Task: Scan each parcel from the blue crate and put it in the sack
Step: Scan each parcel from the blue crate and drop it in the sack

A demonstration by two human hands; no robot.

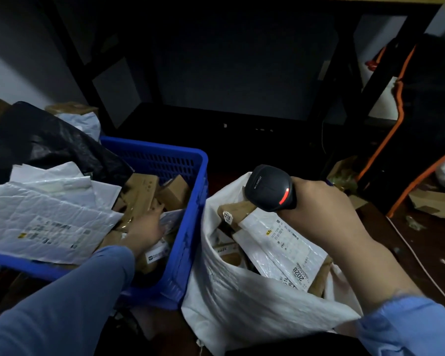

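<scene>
The blue crate stands at the left, piled with white mailer bags and brown cardboard parcels. My left hand reaches down among the brown parcels in the crate; its fingers are hidden there, so whether it holds one I cannot tell. At the right the white sack stands open with several parcels inside, a labelled white mailer on top. My right hand grips a black barcode scanner with a red light, above the sack's mouth.
A black plastic bag lies over the crate's far left. A dark metal shelf frame stands behind. A black and orange bag leans at the right, with cardboard scraps on the floor beside it.
</scene>
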